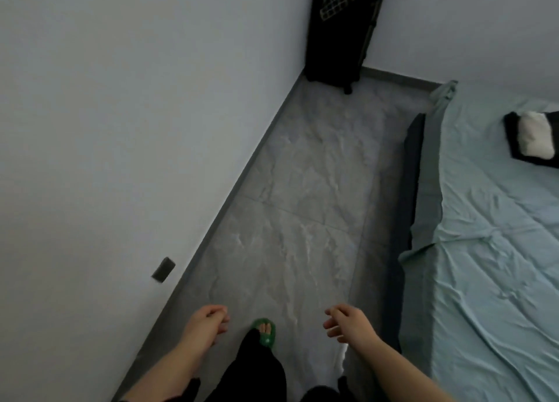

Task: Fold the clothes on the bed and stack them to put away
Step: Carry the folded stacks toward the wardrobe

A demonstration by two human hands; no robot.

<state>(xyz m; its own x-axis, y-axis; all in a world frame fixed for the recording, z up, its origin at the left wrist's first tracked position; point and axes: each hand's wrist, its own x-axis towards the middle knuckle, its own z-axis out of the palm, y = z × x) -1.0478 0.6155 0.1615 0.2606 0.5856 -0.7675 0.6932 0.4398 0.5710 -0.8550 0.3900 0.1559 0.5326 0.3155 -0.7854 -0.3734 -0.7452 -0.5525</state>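
The bed (490, 250) with a pale green sheet fills the right side. Near its far right edge lies a small stack of folded clothes (534, 138): a white piece on top of a black one. My left hand (208, 321) and my right hand (348, 321) hang over the grey floor at the bottom, both with loosely curled fingers and holding nothing. Both are well away from the stack, left of the bed.
A grey tiled floor strip (302, 189) runs between the white wall (121, 129) and the bed. A black suitcase (338, 38) with a checked cloth on top stands in the far corner. My foot in a green slipper (266, 332) is on the floor. A wall socket (163, 269) sits low.
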